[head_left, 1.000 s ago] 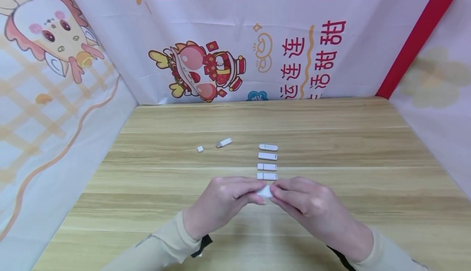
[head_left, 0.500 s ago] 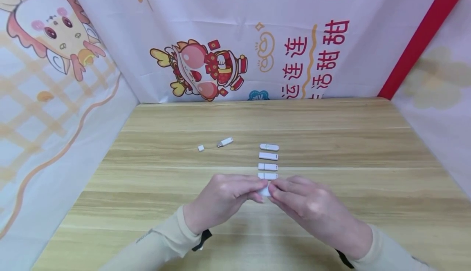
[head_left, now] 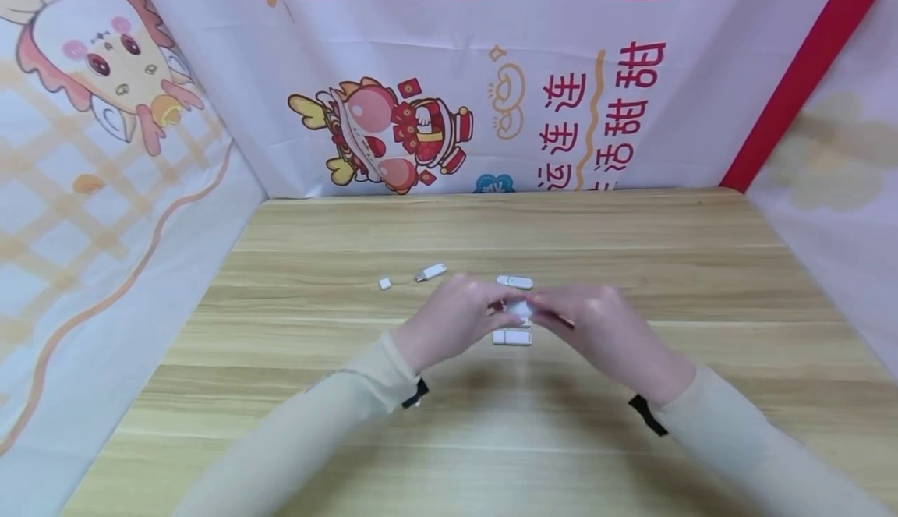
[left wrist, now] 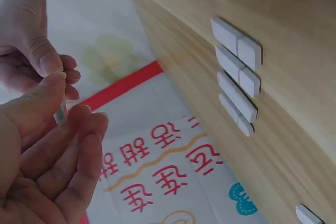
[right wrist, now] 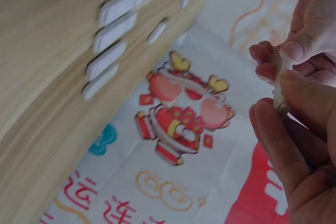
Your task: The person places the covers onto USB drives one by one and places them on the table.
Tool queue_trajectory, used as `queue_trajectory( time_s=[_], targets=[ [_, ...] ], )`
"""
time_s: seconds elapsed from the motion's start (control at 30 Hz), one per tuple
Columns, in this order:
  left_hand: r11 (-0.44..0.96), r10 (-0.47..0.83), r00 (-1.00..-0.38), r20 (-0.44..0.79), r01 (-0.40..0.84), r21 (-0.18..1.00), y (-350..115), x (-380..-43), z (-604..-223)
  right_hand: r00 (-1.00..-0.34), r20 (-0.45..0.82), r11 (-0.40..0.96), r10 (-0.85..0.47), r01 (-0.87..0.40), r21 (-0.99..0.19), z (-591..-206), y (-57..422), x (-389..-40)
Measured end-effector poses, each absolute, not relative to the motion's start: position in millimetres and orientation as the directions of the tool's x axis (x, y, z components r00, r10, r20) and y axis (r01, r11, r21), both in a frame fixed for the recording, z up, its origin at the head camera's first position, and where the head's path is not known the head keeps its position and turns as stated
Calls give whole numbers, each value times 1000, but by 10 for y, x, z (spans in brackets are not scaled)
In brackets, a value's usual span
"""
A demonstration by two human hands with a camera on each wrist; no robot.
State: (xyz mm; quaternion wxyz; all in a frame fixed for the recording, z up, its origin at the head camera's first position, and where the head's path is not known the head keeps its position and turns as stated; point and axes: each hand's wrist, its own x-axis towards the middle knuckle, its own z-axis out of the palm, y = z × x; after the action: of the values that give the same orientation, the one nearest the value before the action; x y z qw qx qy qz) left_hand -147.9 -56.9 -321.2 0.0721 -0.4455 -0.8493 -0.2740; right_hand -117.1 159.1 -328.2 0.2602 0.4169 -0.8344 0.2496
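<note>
Both hands meet over the table, holding a small flat white object (head_left: 519,309) between them; its kind cannot be made out. My left hand (head_left: 456,320) pinches one end, thumb below and fingers above. The other end is pinched by my right hand (head_left: 609,334). In the left wrist view the white object (left wrist: 61,113) shows edge-on between the fingertips; in the right wrist view its pale side (right wrist: 281,90) shows. Below the hands lie several white USB sticks in a column, with the nearest stick (head_left: 512,338) and the farthest stick (head_left: 515,282) visible past the fingers.
Left of the column lies an uncapped white USB stick (head_left: 431,272) with its metal plug bare. Beside it sits a small white cap (head_left: 384,284). The wooden table (head_left: 309,423) ends at a printed cloth backdrop (head_left: 245,111) behind and at both sides.
Both hands have lifted and moved forward together with the white object, now over the column of USB sticks. The things on the table have stayed put.
</note>
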Motion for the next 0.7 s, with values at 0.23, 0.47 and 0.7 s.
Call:
queue_trajectory(
  time_s=[0.23, 0.47, 0.7],
  targets=[
    [577, 719, -678, 151, 704, 413, -166, -1966, -3209, -764, 400, 703, -506, -634, -322, -3316, 1813, -1590],
    [626, 722, -690, 58, 686, 371, 282, -2411, -3374, -881, 167, 794, -443, -472, -383, -3415, 2054, -1984],
    [634, 729, -685, -7, 671, 385, 604, -2665, -3587, -870, 66, 791, -489, -474, -386, -3567, 2276, -2260]
  ],
)
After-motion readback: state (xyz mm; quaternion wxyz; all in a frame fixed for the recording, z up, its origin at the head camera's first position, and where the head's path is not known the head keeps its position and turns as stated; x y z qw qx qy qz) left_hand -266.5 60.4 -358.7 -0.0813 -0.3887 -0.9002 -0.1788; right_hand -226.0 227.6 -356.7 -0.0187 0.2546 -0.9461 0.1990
